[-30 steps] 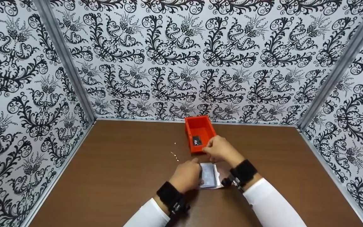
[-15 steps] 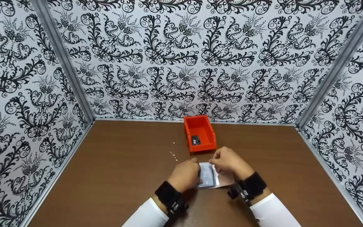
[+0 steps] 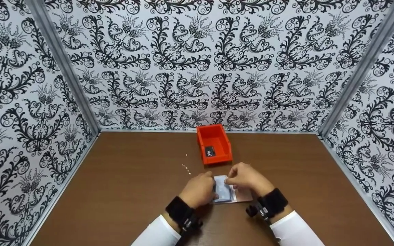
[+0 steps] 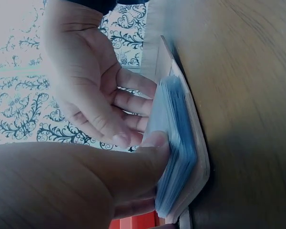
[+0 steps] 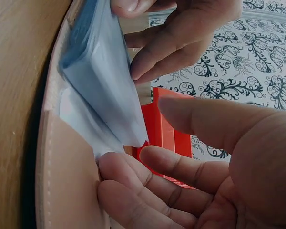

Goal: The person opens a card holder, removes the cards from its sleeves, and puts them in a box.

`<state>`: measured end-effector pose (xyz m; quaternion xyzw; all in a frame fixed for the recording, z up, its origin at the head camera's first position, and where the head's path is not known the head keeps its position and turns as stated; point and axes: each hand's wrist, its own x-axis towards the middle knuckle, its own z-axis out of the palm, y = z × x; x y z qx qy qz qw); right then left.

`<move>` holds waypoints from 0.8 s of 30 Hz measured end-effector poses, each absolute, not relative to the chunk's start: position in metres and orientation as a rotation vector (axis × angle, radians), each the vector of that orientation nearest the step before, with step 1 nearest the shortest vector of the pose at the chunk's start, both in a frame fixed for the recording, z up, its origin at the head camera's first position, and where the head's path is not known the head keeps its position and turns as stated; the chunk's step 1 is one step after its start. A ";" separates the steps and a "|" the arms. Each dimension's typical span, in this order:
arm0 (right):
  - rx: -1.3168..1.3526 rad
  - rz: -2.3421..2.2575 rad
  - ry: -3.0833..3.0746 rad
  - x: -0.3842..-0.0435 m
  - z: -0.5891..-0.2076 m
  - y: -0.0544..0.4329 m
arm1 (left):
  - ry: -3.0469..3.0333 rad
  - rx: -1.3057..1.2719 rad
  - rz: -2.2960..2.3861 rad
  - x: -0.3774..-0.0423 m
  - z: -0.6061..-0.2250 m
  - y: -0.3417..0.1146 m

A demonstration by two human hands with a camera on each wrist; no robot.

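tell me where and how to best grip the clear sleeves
Likely best: pinch the left edge of the clear sleeves, coming from the left, thumb on top. Layered edges are exposed there, where the left hand holds them; the right hand and pinkish cover crowd the other side.

left grip (image 3: pixel 198 190) curled, right grip (image 3: pixel 246 177) loose

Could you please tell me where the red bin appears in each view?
Head: red bin right of and below centre.
Left wrist: red bin at the bottom edge, cut off.
Right wrist: red bin near the centre, partly hidden.
Shared landmark: stack of translucent sleeves.
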<state>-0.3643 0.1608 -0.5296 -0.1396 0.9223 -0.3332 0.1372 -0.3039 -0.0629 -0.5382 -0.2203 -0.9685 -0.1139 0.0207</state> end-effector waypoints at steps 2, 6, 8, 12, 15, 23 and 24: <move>-0.450 -0.922 2.695 -0.365 -0.530 0.161 | -3.002 -0.702 -0.344 -0.302 -0.537 -0.065; -0.471 -0.890 2.719 -0.365 -0.530 0.161 | -2.986 -0.746 -0.373 -0.300 -0.535 -0.068; -0.451 -0.905 2.709 -0.365 -0.530 0.160 | -2.970 -0.768 -0.376 -0.300 -0.535 -0.069; -0.398 -0.970 2.668 -0.363 -0.532 0.158 | -2.957 -0.785 -0.359 -0.302 -0.538 -0.071; -0.365 -1.022 2.637 -0.362 -0.534 0.157 | -2.972 -0.773 -0.365 -0.303 -0.540 -0.072; -0.363 -1.116 2.615 -0.364 -0.537 0.155 | -2.984 -0.747 -0.400 -0.308 -0.540 -0.074; -0.365 -1.124 2.612 -0.364 -0.537 0.155 | -2.986 -0.742 -0.401 -0.308 -0.540 -0.074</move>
